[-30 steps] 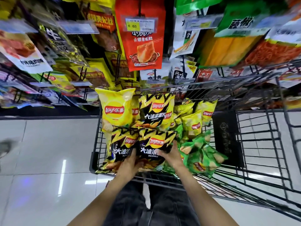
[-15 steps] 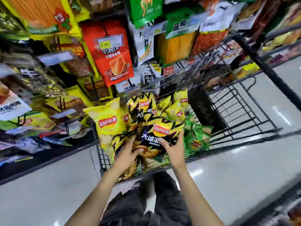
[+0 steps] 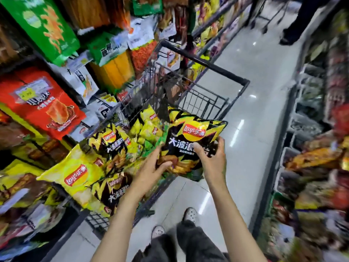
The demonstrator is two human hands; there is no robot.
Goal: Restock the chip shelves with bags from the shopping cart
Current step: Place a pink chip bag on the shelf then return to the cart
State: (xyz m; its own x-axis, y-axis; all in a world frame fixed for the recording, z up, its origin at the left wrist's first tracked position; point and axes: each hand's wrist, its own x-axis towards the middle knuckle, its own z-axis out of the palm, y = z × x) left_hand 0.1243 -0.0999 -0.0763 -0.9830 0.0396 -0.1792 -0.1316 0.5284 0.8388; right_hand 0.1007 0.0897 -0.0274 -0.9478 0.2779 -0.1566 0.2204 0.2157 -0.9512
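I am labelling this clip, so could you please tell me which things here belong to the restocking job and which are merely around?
Part of the job:
- black chip bag, held by left hand and right hand
- shopping cart
- yellow chip bag and other bags in it

Merely around:
- red snack pack hanging
- green hanging pack
- another person's legs

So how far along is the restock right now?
Early. Nothing visibly shelved yet. In hand: one black-and-yellow chip bag, gripped by left hand and right hand, lifted over the black wire shopping cart. Left: the yellow, black and green bags piled there.
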